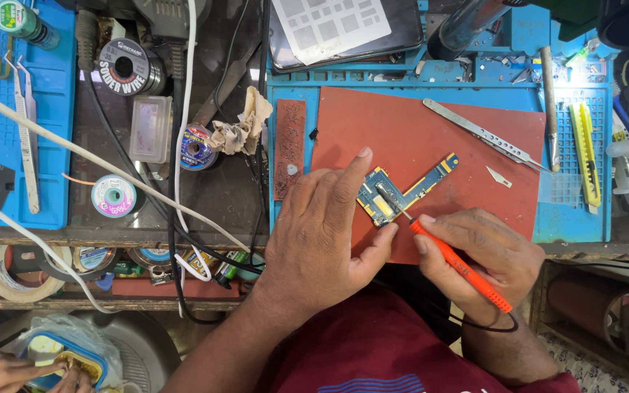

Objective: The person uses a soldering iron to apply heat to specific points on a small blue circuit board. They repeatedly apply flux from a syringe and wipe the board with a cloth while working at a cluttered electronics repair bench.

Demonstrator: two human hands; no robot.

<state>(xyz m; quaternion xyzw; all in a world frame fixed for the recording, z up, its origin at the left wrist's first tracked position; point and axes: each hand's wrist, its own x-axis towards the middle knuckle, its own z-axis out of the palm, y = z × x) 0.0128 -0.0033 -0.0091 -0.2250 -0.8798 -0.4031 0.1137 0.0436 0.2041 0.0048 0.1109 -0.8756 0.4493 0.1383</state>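
Desk [234, 196]: dark, worn top, seen from above.
Coverings: blue mat [580, 218] at right beneath a red sheet [416, 124]; second blue mat [52, 145] at left.
Lower shelf [111, 280]: wooden ledge below the desk front.
Floor [591, 375]: patterned, glimpsed lower right.
Light: bright, even, overhead.

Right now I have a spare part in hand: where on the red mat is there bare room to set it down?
Bare red mat lies above the circuit board, left of the tweezers. Crowded: the right edge with tweezers and small blade, and around both hands.
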